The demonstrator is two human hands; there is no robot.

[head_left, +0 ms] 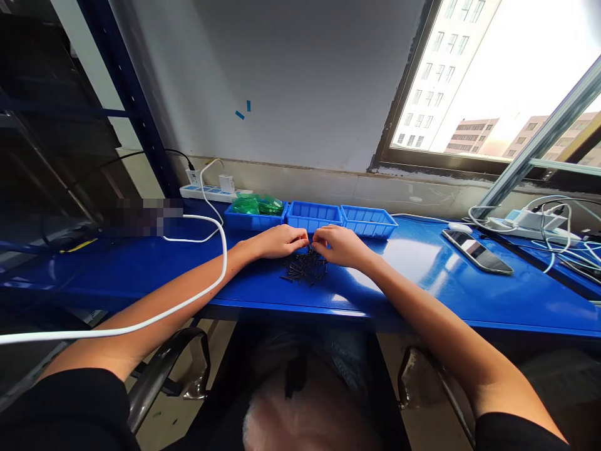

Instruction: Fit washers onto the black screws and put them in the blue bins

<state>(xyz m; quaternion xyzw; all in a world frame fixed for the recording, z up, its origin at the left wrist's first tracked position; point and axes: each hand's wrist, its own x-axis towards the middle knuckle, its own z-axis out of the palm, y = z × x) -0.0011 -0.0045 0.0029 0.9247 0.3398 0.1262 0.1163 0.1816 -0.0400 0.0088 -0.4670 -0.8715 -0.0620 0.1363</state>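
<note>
A loose pile of small dark screws (305, 268) lies on the blue table near its front edge. My left hand (280, 242) is just above the pile's left side, thumb and fingers pinched together. My right hand (342, 244) faces it from the other side, its fingertips also pinched and almost meeting those of the left. Whatever is between the fingertips is too small to make out. Right behind my hands stand a middle blue bin (314, 215) and a right blue bin (370, 220).
A left blue bin (256, 220) holds green plastic bags (253, 204). Behind it is a power strip (192, 191) with chargers. A white cable (154, 321) crosses in front of my left forearm. On the right lie a phone (477, 250) and tangled cables (554, 228).
</note>
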